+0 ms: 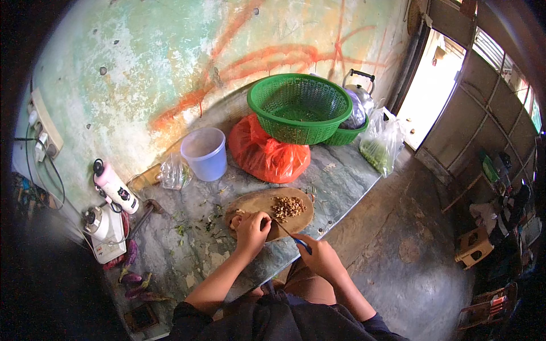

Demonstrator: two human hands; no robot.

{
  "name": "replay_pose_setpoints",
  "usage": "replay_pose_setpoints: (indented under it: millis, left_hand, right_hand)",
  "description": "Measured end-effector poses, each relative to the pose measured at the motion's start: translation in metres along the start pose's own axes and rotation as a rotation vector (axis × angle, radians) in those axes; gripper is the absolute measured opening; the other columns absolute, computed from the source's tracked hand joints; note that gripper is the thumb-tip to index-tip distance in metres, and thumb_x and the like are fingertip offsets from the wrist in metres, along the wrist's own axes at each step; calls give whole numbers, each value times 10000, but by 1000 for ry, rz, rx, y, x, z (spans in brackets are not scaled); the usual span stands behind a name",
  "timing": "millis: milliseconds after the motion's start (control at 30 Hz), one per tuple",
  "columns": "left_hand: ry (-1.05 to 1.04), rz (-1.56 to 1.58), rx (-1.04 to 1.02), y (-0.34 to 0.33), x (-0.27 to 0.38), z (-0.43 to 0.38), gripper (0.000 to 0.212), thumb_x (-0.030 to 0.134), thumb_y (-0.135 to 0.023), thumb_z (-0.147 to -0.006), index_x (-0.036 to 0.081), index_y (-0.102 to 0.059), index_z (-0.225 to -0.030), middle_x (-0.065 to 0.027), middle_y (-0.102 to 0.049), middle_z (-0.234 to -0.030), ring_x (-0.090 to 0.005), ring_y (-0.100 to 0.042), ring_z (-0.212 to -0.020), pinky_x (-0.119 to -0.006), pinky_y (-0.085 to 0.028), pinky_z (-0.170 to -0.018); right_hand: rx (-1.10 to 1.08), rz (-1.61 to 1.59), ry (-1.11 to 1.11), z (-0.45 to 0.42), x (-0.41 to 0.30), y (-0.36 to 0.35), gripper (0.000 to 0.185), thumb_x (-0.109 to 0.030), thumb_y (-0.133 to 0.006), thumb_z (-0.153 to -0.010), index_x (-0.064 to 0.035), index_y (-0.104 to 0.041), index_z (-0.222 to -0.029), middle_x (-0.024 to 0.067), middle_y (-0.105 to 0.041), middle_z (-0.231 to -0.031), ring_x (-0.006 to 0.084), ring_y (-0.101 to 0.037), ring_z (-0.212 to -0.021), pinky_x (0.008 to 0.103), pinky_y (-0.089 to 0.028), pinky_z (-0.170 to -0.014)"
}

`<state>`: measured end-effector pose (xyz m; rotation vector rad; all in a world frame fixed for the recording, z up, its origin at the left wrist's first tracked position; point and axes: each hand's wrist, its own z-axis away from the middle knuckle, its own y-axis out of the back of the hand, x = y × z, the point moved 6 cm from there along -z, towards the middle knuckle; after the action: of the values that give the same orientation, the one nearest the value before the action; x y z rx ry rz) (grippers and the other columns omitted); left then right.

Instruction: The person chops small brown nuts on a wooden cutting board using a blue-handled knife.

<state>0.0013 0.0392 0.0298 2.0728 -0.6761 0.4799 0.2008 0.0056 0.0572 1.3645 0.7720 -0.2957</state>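
Note:
An oval wooden cutting board point(270, 200) lies on the grey marbled table top, with a heap of small brown chopped pieces point(289, 207) on its right half. My left hand point(254, 230) rests over the board's left front part, fingertips pinched together; what they hold is too small to tell. Just beyond those fingers lie some pale and pinkish pieces point(236, 220), partly hidden by the hand. My right hand point(318, 255) grips the blue handle of a knife point(283, 227), whose blade points left over the board, its tip close to my left fingertips.
Behind the board stand a tied red plastic bag point(273, 162), a blue-violet bucket point(205, 155) and a green basket point(300, 113). To the left are a hammer point(143, 217), a pink-and-white bottle point(116, 187) and purple eggplants point(133, 279). The table edge point(341, 217) runs along the right.

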Motion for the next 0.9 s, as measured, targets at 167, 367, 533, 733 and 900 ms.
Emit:
replay_pose_setpoints:
  millis: [167,367,533,733,900]
  left_hand:
    - [-5,-41,-7,-3,-4,2,100,163,-711,-808,153,-628,-863,-17,-671,-827,-240,-617,-861,-413,-351,-829]
    - [3,-22,11,-4,-5,3,102,167,-714,-802,166,-632,-862,-2,-675,-818,-228,-618,-856,-409,-330,-844]
    - [21,-1,-9,-9,-10,3,104,169,-716,-802,174,-633,-864,10,-675,-814,-223,-616,-862,-406,-320,-847]
    - [28,3,-52,0,0,0,93,129,-692,-820,117,-622,-880,-46,-674,-862,-273,-609,-875,-419,-433,-793]
    - [15,56,-38,1,2,0,121,102,-679,-829,86,-598,-917,-73,-668,-874,-290,-609,-888,-410,-465,-775]
  right_hand:
    - [58,25,32,1,3,2,351,-229,-593,-913,-203,-632,-1260,222,-650,-675,397,-659,-633,482,-520,-604]
    - [28,6,30,1,-1,-1,329,-208,-596,-933,-184,-646,-1257,214,-603,-667,362,-611,-584,427,-487,-591]
    - [35,34,29,1,0,-2,347,-235,-598,-911,-206,-636,-1255,197,-643,-649,372,-658,-613,460,-520,-598]
    - [82,69,151,2,-8,15,314,-221,-606,-893,-204,-677,-1198,209,-651,-675,377,-657,-621,466,-528,-595]
    - [84,78,112,2,-4,10,312,-224,-609,-894,-197,-677,-1197,213,-649,-677,376,-657,-624,464,-527,-593]
